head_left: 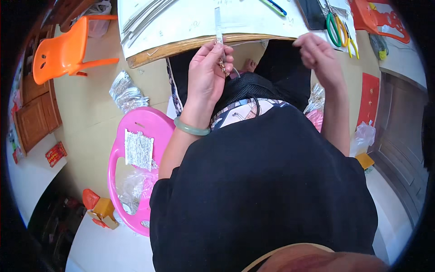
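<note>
My left hand (210,63) is closed, thumb against fingers, at the near edge of the table. It grips a narrow, flat silver-grey strip (218,25) that points away over the white tabletop. Small gold-coloured beads or chain (223,68) hang below the same fingers. A thin pale thread (249,43) stretches rightward from there along the table edge. Raised at the right, my right hand (317,54) has its fingers curled together. Whether the thread reaches it, or what its fingertips pinch, is too small to make out.
Green-, orange- and yellow-handled pliers (340,34) lie at the table's right, beside a dark phone-like slab (311,13). Stacked papers (147,16) sit at the left. A pink stool (120,154) holds a card wound with silvery strands. An orange chair (68,52) stands far left.
</note>
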Demonstrator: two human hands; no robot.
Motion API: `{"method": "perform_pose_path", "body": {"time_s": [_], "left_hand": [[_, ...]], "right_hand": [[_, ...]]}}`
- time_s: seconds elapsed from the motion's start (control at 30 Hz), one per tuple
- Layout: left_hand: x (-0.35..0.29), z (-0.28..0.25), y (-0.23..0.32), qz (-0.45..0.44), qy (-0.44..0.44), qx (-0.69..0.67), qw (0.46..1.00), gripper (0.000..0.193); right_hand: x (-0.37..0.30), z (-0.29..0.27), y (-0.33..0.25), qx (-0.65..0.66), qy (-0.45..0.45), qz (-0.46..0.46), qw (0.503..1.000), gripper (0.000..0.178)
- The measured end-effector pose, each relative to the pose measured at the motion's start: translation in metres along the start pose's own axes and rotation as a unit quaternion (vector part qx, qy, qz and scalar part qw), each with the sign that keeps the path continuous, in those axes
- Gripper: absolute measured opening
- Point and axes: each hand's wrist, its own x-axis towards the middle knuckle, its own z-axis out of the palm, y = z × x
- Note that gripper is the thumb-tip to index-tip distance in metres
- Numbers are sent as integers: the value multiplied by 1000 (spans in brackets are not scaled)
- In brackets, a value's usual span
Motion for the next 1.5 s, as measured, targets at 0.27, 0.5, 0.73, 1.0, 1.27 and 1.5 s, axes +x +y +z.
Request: {"method": "perform_pose_path", "body": {"time_s": [0.27, 0.5, 0.73, 1.0, 1.27, 1.5], "left_hand": [[-2, 7, -5, -13, -25, 30, 999, 26], [-5, 6, -8, -12, -39, 42, 998, 32], [-6, 13, -6, 18, -11, 68, 997, 27], [-2, 8, -12, 60, -32, 173, 983, 31], [-4, 14, -22, 172, 42, 309, 934, 28], [-6, 15, -21, 157, 55, 296, 941, 27]], "right_hand": [[0, -29, -10, 94, 174, -95, 976, 28], [8, -43, 1, 213, 227, -125, 942, 29], [9, -45, 2, 218, 213, -135, 943, 29], [-2, -37, -12, 397, -112, -68, 909, 25], [2, -40, -17, 331, -15, -145, 932, 21], [1, -44, -13, 331, 21, -151, 931, 21]]}}
